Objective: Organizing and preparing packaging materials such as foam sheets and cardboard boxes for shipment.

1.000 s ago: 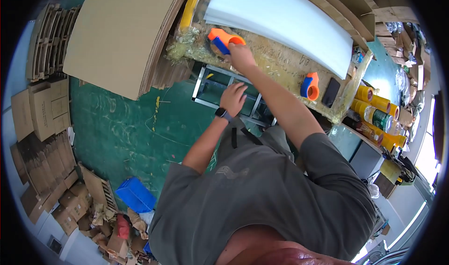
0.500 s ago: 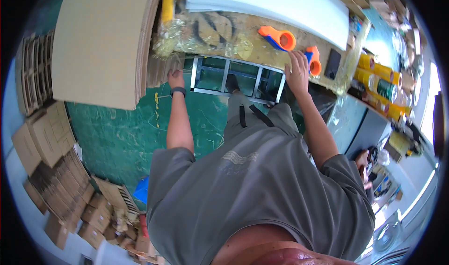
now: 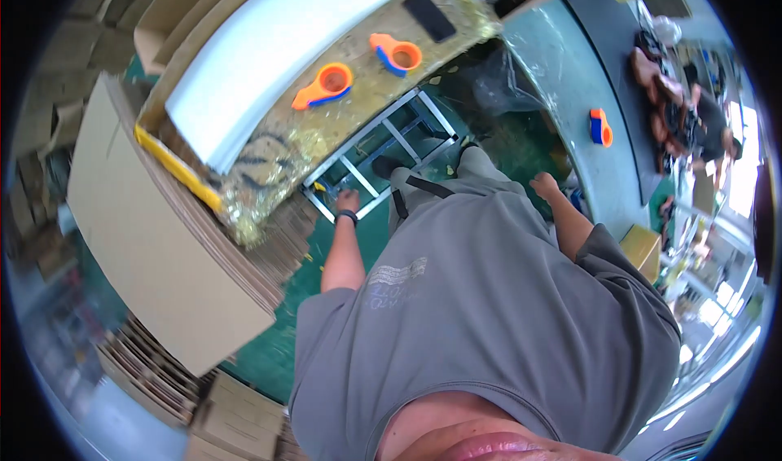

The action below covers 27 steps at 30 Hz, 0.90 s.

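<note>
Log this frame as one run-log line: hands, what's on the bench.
left hand: by the metal frame, empty | right hand: free at side | bench: two orange tape dispensers, foam sheet, phone

A person in a loose grey short-sleeved T-shirt with faint pale chest print, grey trousers, a black wristband, bare forearms.

Left arm extended straight down and forward, left hand loosely curled with knuckles up and empty, dark band on that wrist, right arm bent out to the side, right hand relaxed, half-closed, holding nothing, both hands well apart
</note>
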Available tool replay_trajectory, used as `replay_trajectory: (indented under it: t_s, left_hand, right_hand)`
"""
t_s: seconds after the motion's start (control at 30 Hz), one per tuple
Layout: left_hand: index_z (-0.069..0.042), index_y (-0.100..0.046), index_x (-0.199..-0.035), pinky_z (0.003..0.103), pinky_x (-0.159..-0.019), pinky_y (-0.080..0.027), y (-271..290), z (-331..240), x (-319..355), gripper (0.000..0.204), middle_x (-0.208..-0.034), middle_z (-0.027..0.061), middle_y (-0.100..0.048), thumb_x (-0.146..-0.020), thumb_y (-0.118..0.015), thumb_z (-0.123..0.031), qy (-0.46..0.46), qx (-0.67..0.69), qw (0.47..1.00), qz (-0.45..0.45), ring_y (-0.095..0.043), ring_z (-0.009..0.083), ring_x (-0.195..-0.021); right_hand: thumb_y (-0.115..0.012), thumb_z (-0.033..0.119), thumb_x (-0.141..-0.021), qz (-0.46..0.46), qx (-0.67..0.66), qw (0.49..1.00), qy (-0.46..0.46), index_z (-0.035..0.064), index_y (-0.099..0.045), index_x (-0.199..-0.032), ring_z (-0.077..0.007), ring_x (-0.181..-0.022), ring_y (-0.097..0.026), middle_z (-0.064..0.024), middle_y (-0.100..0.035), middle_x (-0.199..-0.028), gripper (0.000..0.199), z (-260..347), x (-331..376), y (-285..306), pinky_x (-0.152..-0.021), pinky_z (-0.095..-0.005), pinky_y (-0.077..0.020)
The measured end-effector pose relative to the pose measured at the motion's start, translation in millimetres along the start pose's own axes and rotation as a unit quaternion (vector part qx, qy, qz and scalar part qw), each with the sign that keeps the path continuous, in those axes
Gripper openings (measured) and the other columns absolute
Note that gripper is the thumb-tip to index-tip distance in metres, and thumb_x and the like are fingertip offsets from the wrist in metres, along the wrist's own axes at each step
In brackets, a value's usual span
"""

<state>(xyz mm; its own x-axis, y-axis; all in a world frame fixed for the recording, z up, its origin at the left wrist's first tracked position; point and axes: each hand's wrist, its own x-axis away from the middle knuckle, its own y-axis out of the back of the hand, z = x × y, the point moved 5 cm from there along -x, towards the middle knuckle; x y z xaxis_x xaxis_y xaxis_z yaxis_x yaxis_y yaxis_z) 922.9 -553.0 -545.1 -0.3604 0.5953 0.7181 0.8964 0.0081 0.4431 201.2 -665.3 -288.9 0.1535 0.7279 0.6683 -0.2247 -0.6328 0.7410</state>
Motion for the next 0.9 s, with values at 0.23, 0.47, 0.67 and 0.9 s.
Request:
replay_trajectory:
  t_s: [0.23, 0.47, 0.67, 0.9]
  left_hand:
    - [-0.001, -0.067, -0.139, 0.035, -0.062, -0.057, -103, -57, 104, 0.049, -0.102, 0.0098, -0.079, -0.097, -0.076, -0.026, -0.036, -0.079, 0.986, 0.146, -0.077, 0.0204, -0.085]
    - [-0.003, -0.068, -0.134, 0.035, -0.057, -0.055, -149, -115, 126, 0.043, -0.094, 0.0099, -0.078, -0.096, -0.079, -0.019, 0.03, 0.055, 0.994, 0.087, -0.075, 0.0195, -0.078]
    - [-0.003, -0.067, -0.131, 0.033, -0.054, -0.052, -280, -170, 217, 0.037, -0.096, 0.0065, -0.075, -0.096, -0.076, -0.01, -0.058, -0.042, 0.996, 0.046, -0.071, 0.0181, -0.072]
    - [0.001, -0.079, -0.11, 0.038, -0.08, -0.061, -347, -169, 290, 0.036, -0.097, 0.0143, -0.08, -0.09, -0.078, -0.029, -0.123, -0.261, 0.955, 0.069, -0.077, 0.024, -0.083]
  right_hand:
    - [-0.077, 0.032, -0.092, 0.057, -0.361, 0.923, -0.118, -0.0007, -0.074, -0.126, -0.0306, -0.085, -0.078, -0.0209, -0.078, -0.105, 0.047, -100, 69, -93, -0.076, -0.043, -0.0625]
    - [-0.075, 0.031, -0.094, 0.018, -0.385, 0.922, -0.045, 0.0005, -0.073, -0.132, -0.0358, -0.115, -0.075, -0.0236, -0.078, -0.121, 0.049, -225, 76, -143, -0.102, -0.0424, -0.0575]
    - [-0.072, 0.025, -0.095, -0.01, -0.488, 0.85, -0.197, 0.0011, -0.074, -0.128, -0.0249, -0.081, -0.077, -0.0161, -0.079, -0.106, 0.041, -396, 121, -222, -0.074, -0.0385, -0.0619]
    - [-0.07, 0.028, -0.092, 0.0, -0.512, 0.821, -0.25, 0.0024, -0.079, -0.093, -0.024, -0.056, -0.066, -0.0114, -0.068, -0.066, 0.027, -490, 157, -249, -0.059, -0.0414, -0.0562]
